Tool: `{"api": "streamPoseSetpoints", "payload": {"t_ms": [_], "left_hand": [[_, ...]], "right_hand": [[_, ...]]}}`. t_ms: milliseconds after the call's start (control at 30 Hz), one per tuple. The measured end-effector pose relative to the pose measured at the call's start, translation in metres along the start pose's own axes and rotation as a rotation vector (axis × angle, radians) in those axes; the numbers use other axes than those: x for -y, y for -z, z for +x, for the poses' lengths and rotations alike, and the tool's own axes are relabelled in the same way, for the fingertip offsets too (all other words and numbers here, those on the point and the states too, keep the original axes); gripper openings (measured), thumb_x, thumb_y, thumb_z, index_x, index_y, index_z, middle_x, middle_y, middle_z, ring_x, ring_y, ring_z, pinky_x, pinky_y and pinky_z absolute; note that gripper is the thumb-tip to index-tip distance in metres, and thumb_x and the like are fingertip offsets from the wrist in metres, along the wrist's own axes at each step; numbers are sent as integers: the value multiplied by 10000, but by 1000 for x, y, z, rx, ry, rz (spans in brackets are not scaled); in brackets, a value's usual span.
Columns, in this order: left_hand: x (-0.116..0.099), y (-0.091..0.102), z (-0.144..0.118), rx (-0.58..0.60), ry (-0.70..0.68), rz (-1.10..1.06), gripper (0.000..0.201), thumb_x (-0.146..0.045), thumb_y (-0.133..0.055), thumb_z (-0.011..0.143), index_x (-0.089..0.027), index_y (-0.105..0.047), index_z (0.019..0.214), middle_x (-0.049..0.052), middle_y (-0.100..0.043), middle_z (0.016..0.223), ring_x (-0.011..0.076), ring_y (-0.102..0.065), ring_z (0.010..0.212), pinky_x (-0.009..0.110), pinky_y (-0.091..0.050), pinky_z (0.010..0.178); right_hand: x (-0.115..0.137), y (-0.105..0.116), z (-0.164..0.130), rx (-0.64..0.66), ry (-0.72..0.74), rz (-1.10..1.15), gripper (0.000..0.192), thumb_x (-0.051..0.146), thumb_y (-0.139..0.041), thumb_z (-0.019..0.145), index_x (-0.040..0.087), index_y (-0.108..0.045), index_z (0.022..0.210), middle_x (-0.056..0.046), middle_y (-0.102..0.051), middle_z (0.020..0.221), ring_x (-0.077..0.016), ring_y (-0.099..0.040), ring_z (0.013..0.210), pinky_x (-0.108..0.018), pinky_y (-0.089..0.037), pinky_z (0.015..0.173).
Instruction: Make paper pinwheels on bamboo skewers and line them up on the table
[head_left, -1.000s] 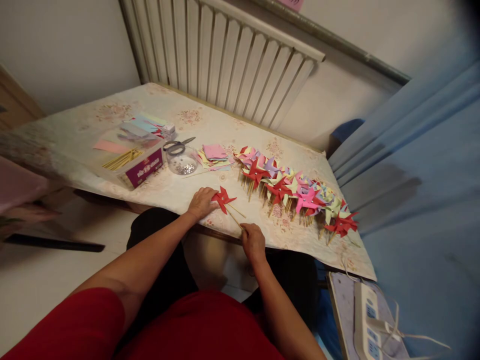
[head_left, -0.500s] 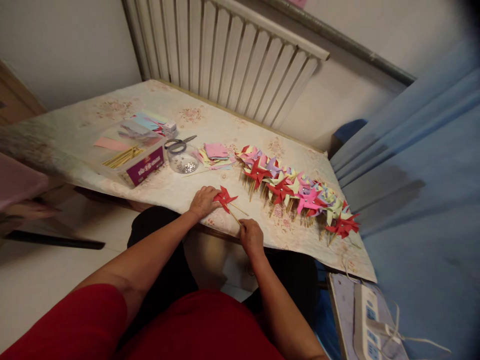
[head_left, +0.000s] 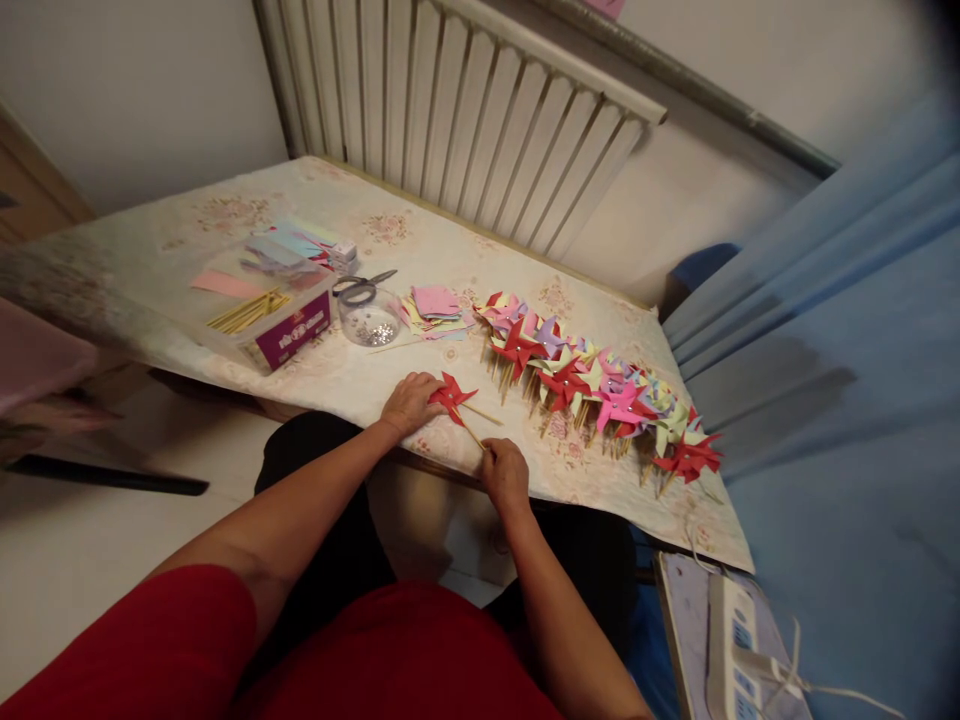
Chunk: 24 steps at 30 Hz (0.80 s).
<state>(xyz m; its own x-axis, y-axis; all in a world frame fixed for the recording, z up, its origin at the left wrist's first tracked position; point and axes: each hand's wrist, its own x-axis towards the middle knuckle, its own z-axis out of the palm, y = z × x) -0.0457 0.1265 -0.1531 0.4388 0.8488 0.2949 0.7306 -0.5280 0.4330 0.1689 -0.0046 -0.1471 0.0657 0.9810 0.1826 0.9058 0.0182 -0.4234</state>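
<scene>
A red paper pinwheel [head_left: 452,396] is between my hands near the table's front edge. My left hand [head_left: 411,402] has its fingers closed on the pinwheel's left blade. Lower right, my right hand [head_left: 505,472] is wrapped round the end of the pinwheel's thin wooden stick [head_left: 473,436]. Another thin stick [head_left: 482,413] lies on the cloth just right of the pinwheel. Beyond my hands is a stack of coloured paper squares [head_left: 436,303]. A clear round tub [head_left: 369,325] of small shiny pins stands beside it, with dark-handled scissors [head_left: 360,289] across its rim.
Many finished pinwheels [head_left: 566,382] stand in rows on the right of the floral tablecloth [head_left: 480,262]. At left is a clear box [head_left: 294,335] with wooden sticks [head_left: 250,310]. A radiator [head_left: 465,120] runs behind the table. A power strip [head_left: 739,640] lies at lower right.
Both hands keep their hold on the red pinwheel and its stick, almost unmoved. The whole view has shifted very slightly.
</scene>
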Motion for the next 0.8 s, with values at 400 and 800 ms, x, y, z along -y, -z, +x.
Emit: {"api": "streamPoseSetpoints", "payload": {"t_ms": [400,800], "left_hand": [[-4,4,2,19,12,8,371,-395,-666,858,-192,-666,1169,98,-661,1109,268,-531,1039,402,-426,936],[-3,1,5,7,-13,8,323,-399,-658,868,-199,-677,1120,97,-661,1077,260,-542,1020,398,-423,937]], "right_hand": [[2,3,5,-19,-24,32,251,169,-500,906,179,-746,950,-69,-708,889,-193,-621,864,-271,-443,816],[2,1,12,-29,-67,5,223,169,-509,902,174,-732,913,-70,-693,874,-198,-624,864,-274,-437,801]]}}
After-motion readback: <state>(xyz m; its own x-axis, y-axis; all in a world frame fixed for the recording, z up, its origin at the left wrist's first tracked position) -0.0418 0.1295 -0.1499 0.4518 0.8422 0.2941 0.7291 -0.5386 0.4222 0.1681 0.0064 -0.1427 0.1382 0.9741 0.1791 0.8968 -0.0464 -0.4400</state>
